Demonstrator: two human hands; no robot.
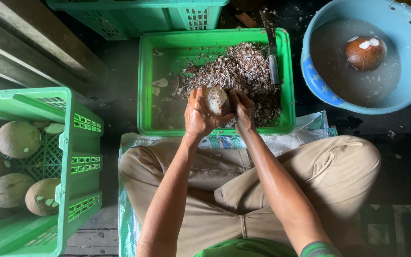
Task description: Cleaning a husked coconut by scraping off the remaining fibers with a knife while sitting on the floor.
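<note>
My left hand (199, 114) cups a pale, partly peeled coconut (217, 100) from the left, over a shallow green tray (144, 85). My right hand (242, 108) is closed against the coconut's right side, gripping a small tool whose blade is mostly hidden. The tray holds a heap of brown and white shavings (243, 71). Both forearms reach forward over my crossed legs in tan trousers.
A long knife (272, 47) rests across the tray's right rim. A blue basin (319, 85) of cloudy water with one brown coconut (366, 52) stands at the right. A green crate (79, 157) of several coconuts sits at the left; another crate (139, 19) lies behind.
</note>
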